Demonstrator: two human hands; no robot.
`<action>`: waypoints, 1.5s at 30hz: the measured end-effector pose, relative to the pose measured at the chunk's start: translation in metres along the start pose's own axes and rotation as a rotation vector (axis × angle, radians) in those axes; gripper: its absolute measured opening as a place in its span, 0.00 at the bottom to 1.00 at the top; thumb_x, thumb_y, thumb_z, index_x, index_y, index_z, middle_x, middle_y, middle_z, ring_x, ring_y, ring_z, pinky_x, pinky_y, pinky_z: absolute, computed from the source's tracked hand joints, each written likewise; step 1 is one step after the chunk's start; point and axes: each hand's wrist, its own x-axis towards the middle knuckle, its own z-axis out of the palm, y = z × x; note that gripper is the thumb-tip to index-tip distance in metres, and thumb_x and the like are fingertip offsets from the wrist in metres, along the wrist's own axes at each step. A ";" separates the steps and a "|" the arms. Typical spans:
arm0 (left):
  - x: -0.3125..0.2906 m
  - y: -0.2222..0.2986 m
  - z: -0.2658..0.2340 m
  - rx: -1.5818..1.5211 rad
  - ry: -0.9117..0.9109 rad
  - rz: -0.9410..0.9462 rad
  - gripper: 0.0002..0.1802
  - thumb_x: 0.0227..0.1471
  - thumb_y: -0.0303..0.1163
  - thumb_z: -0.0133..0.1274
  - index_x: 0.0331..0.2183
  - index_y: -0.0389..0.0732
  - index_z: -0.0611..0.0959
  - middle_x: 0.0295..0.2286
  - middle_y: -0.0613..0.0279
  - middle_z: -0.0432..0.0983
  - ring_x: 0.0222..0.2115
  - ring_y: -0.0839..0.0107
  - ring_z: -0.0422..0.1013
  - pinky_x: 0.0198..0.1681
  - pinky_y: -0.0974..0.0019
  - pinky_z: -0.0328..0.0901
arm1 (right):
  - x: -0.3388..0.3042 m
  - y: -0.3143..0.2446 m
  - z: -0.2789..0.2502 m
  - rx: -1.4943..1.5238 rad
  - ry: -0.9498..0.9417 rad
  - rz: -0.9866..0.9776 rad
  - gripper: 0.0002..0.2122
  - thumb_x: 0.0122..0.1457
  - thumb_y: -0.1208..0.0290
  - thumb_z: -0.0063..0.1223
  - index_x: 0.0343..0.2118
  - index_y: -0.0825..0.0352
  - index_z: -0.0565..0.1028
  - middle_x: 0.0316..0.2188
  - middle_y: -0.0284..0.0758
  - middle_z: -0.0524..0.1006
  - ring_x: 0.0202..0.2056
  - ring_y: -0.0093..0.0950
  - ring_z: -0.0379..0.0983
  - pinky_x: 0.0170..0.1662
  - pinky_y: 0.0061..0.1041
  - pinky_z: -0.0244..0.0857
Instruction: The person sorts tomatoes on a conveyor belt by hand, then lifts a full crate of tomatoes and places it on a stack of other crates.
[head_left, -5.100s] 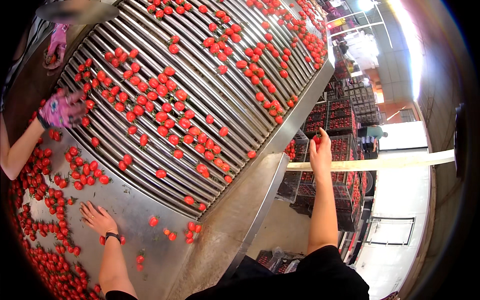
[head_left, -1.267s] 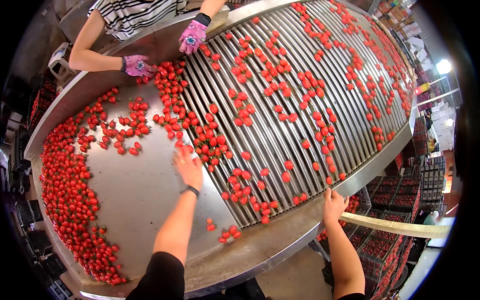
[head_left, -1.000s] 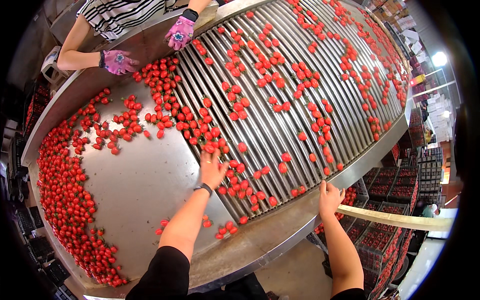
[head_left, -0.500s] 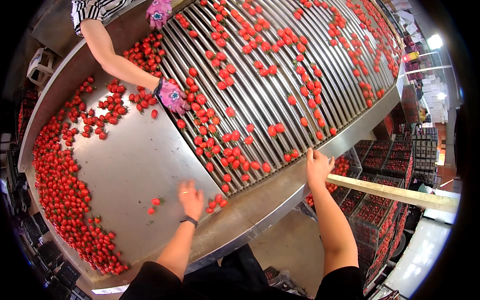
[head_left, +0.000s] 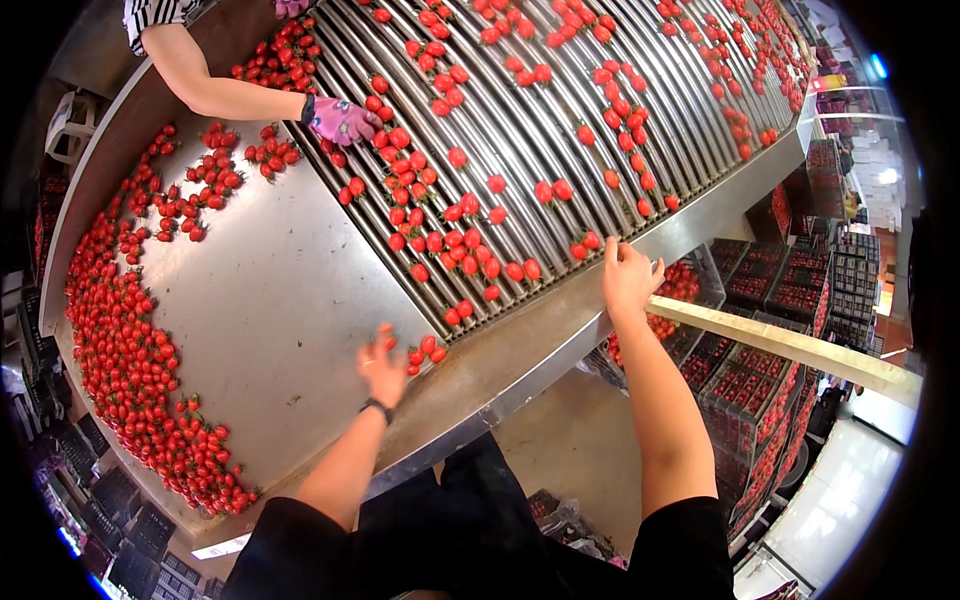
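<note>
Slightly blurred, my left hand (head_left: 382,370) is over the smooth steel tray (head_left: 290,300), its fingers apart. Loose red cherry tomatoes (head_left: 428,350) lie beside it, near the rollers' edge, and another tomato (head_left: 387,330) shows at its fingertips. My right hand (head_left: 630,282) rests on the steel side rim (head_left: 690,225), fingers apart and holding nothing visible. Just beyond it, a few tomatoes (head_left: 584,246) sit on the metal roller conveyor (head_left: 530,205). More tomatoes are scattered across the rollers.
A big heap of tomatoes (head_left: 130,370) lines the tray's left side. A co-worker's gloved hand (head_left: 343,121) reaches over the far rollers. At right, a wooden bar (head_left: 790,340) sticks out past stacked crates (head_left: 745,410) of tomatoes.
My left hand has swept toward the rollers; the two stray tomatoes beside it no longer lie out on the tray. My right hand stays on the rim. The whole view has shifted slightly.
</note>
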 end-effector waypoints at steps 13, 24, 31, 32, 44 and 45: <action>0.011 -0.008 0.023 -0.332 -0.198 -0.180 0.19 0.44 0.30 0.48 0.40 0.31 0.71 0.33 0.51 0.71 0.35 0.62 0.68 0.41 0.64 0.62 | -0.011 -0.010 0.006 -0.040 -0.033 -0.004 0.20 0.54 0.55 0.38 0.17 0.64 0.74 0.19 0.37 0.74 0.29 0.35 0.70 0.55 0.43 0.42; 0.069 0.068 0.038 -0.141 -0.108 0.258 0.15 0.43 0.27 0.49 0.37 0.38 0.73 0.31 0.50 0.67 0.33 0.54 0.64 0.38 0.60 0.60 | -0.024 -0.013 0.015 -0.023 -0.003 0.001 0.19 0.54 0.56 0.39 0.16 0.64 0.74 0.18 0.35 0.74 0.29 0.33 0.70 0.55 0.43 0.42; 0.102 0.080 0.076 -0.063 -0.016 0.201 0.13 0.41 0.31 0.55 0.30 0.35 0.73 0.29 0.50 0.70 0.31 0.56 0.68 0.36 0.61 0.63 | -0.030 -0.017 0.023 -0.046 0.036 0.010 0.18 0.53 0.57 0.41 0.17 0.64 0.76 0.19 0.36 0.75 0.28 0.34 0.71 0.54 0.43 0.43; 0.108 0.067 0.078 -0.151 0.005 0.159 0.11 0.39 0.32 0.55 0.28 0.38 0.74 0.27 0.49 0.71 0.30 0.53 0.68 0.34 0.57 0.62 | -0.030 -0.023 0.020 -0.047 0.038 0.010 0.18 0.53 0.57 0.41 0.17 0.64 0.76 0.19 0.37 0.75 0.28 0.34 0.71 0.54 0.43 0.44; 0.064 0.257 0.061 -0.792 0.021 0.355 0.11 0.47 0.31 0.51 0.31 0.34 0.74 0.27 0.59 0.69 0.28 0.75 0.65 0.34 0.69 0.62 | -0.040 -0.008 0.040 0.155 0.188 0.019 0.17 0.51 0.60 0.42 0.14 0.65 0.74 0.18 0.36 0.74 0.29 0.31 0.70 0.55 0.43 0.41; 0.052 0.299 0.049 -0.781 -0.256 0.384 0.10 0.46 0.29 0.50 0.31 0.33 0.74 0.28 0.59 0.70 0.29 0.74 0.66 0.33 0.69 0.63 | -0.039 -0.013 0.039 0.121 0.162 0.008 0.15 0.51 0.61 0.43 0.16 0.64 0.74 0.19 0.36 0.74 0.29 0.31 0.70 0.55 0.43 0.41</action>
